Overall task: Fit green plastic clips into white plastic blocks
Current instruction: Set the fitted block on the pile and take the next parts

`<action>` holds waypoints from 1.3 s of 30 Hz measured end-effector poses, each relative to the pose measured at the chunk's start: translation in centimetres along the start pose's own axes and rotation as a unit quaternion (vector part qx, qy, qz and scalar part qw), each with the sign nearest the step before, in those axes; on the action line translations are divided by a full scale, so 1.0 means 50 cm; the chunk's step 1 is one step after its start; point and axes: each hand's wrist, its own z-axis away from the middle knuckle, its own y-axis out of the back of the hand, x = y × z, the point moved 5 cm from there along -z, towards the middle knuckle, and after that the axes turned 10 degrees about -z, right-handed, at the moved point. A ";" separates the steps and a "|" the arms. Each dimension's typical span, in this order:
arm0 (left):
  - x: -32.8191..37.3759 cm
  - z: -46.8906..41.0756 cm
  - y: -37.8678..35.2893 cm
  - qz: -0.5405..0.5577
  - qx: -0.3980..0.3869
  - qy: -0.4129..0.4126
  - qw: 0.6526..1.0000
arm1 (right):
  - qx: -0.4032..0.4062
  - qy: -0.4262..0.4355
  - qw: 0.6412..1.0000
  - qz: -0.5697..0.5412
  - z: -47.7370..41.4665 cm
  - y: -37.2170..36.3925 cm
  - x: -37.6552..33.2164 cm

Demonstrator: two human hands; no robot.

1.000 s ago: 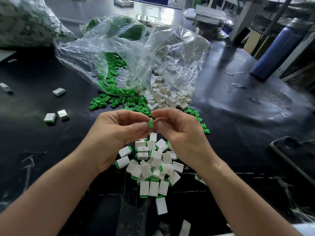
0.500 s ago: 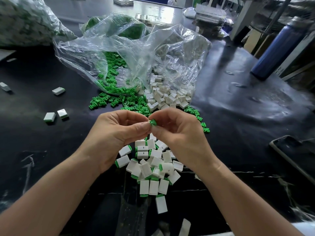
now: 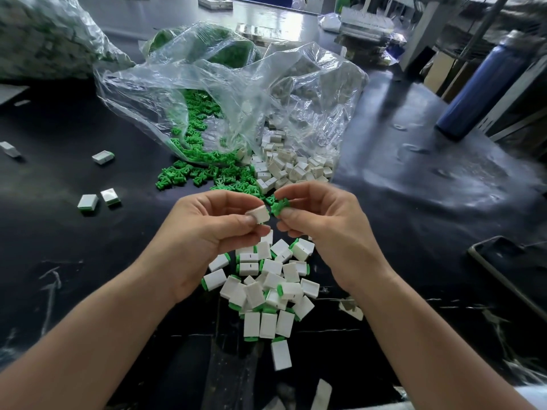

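My left hand (image 3: 213, 229) pinches a white plastic block (image 3: 260, 215) between thumb and fingers. My right hand (image 3: 322, 220) pinches a green plastic clip (image 3: 279, 207) just to the right of the block, a small gap between them. Both hands hover over the black table. Below them lies a heap of white blocks with green clips fitted (image 3: 266, 288). Behind the hands, loose green clips (image 3: 204, 174) and empty white blocks (image 3: 284, 167) spill from clear plastic bags (image 3: 236, 93).
Three fitted blocks (image 3: 99, 198) lie loose at the left, another (image 3: 10, 149) at the far left edge. A blue bottle (image 3: 479, 87) stands at the back right. A dark phone (image 3: 509, 267) lies at the right edge. Another filled bag (image 3: 44, 39) sits back left.
The hands were pressed together around a green piece; now they have drawn slightly apart, the left showing a white block and the right a green clip.
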 end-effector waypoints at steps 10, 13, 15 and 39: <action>0.000 0.002 -0.004 -0.025 -0.016 -0.005 1.000 | 0.001 0.033 0.999 0.036 -0.001 0.000 -0.003; 0.001 0.002 -0.003 -0.040 -0.004 -0.014 0.999 | 0.012 0.045 0.998 0.032 0.000 0.003 -0.008; 0.001 0.002 -0.004 -0.043 -0.001 -0.017 0.999 | 0.013 0.036 0.999 0.014 0.001 0.004 -0.007; -0.004 0.011 -0.011 -0.083 0.021 -0.015 0.996 | -0.030 0.041 0.991 0.125 0.003 -0.005 0.003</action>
